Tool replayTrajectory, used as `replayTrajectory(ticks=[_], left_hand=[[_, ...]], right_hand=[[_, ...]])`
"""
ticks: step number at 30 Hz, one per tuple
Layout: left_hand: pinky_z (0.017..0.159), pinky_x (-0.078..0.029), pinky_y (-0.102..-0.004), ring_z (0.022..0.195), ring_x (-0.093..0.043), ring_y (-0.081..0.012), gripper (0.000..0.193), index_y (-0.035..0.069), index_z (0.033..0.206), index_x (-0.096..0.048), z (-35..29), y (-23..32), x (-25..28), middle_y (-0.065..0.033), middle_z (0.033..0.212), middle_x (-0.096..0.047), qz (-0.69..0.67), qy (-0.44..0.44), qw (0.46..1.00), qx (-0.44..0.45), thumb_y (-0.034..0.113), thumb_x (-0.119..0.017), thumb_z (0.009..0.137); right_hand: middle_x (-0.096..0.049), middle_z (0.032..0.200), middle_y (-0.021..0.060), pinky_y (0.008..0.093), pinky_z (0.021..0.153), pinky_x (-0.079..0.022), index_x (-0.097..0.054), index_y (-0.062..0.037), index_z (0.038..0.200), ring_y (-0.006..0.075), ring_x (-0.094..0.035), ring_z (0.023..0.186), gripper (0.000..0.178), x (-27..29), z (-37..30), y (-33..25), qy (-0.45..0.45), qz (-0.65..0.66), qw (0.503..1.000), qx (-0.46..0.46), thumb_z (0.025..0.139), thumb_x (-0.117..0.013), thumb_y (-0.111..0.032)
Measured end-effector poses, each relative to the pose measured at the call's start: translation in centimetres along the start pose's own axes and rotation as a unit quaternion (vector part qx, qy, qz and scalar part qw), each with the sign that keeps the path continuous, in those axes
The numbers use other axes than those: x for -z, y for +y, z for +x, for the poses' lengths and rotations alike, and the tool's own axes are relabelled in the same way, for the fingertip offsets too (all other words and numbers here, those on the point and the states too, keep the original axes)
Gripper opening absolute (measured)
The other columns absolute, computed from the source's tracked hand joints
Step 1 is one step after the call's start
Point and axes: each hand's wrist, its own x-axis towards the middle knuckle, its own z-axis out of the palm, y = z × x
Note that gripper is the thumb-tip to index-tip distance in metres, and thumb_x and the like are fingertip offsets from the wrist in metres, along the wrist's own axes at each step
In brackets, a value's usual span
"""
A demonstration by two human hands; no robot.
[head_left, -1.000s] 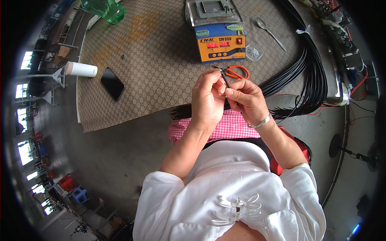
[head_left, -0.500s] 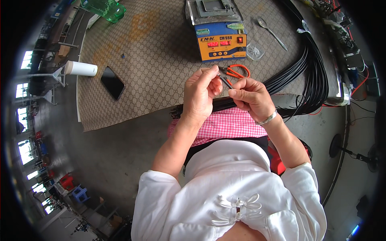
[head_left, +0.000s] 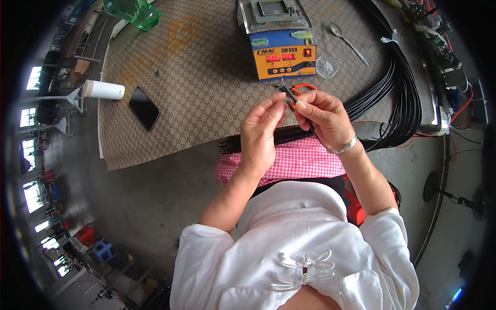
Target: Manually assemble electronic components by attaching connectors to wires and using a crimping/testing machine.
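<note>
In front of the blue-and-orange machine [head_left: 284, 65], the right hand [head_left: 329, 119] pinches a black cable [head_left: 290, 94] (work apparently unfinished); left hand [head_left: 261, 133], grip unclear.

Left windows [head_left: 32, 196] glare white; fisheye edges bend and darken

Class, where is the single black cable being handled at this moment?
In the head view, right of centre, the black cable is pinched in the right hand, near the left hand and just below the orange-fronted box.
</note>
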Motion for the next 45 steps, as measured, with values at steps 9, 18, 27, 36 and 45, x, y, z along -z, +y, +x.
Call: replayTrajectory(ticks=[9, 18, 27, 36, 45], left_hand=[[0.074, -0.041, -0.0186, 0.085, -0.051, -0.0063, 0.022, -0.003, 0.102, -0.057, -0.3, 0.9, -1.6, -0.0058, 0.094, -0.059, -0.019, 0.025, 0.998, -0.062, 0.013, -0.051, 0.089], [0.062, -0.039, -0.0176, 0.072, -0.049, -0.0035, 0.01, -0.001, 0.086, -0.062, 0.7, 2.0, 0.5, -0.0005, 0.084, -0.057, 0.116, -0.062, 0.987, -0.097, 0.005, -0.056, 0.083], [0.064, -0.043, -0.0201, 0.073, -0.052, -0.0066, 0.005, -0.001, 0.08, -0.062, 1.5, 3.5, 0.8, -0.0028, 0.083, -0.058, 0.18, -0.129, 0.964, -0.148, 0.0, -0.058, 0.078], [0.071, -0.041, -0.0235, 0.073, -0.051, -0.0101, 0.009, -0.001, 0.083, -0.06, 1.4, 2.1, -0.6, -0.0057, 0.083, -0.057, 0.121, -0.023, 0.976, -0.178, 0.003, -0.053, 0.08], [0.072, -0.041, -0.0267, 0.072, -0.049, -0.011, 0.014, 0.001, 0.087, -0.059, 1.1, 1.2, -1.8, -0.004, 0.081, -0.057, -0.15, 0.0, 0.989, -0.007, 0.013, -0.054, 0.081]], right_hand=[[-0.054, 0.068, -0.0008, 0.0168, 0.05, -0.036, -0.058, -0.001, 0.079, 0.0044, -0.046, 0.056, 0.008, 0.0, 0.0, 1.1, 0.021, -0.09, 0.993, 0.068, 0.077, -0.065, -0.004], [-0.052, 0.064, -0.0005, 0.0161, 0.043, -0.032, -0.058, 0.0001, 0.077, 0.0036, -0.044, 0.051, 0.008, 0.3, -0.8, -0.6, -0.012, -0.086, 0.996, -0.028, 0.077, -0.065, -0.005], [-0.053, 0.061, -0.0011, 0.016, 0.043, -0.032, -0.058, -0.0005, 0.074, 0.003, -0.044, 0.051, 0.01, -0.1, -1.5, -1.9, 0.01, -0.182, 0.983, -0.029, 0.076, -0.066, -0.006], [-0.053, 0.064, -0.001, 0.0166, 0.044, -0.032, -0.058, -0.0014, 0.077, 0.0035, -0.043, 0.052, 0.008, -1.5, -1.7, -1.6, 0.043, -0.098, 0.994, -0.02, 0.078, -0.064, -0.007], [-0.053, 0.066, 0.0001, 0.0176, 0.046, -0.032, -0.057, -0.002, 0.078, 0.005, -0.042, 0.052, 0.006, -1.2, -1.3, 0.2, 0.036, 0.046, 0.998, 0.007, 0.08, -0.061, -0.005]])
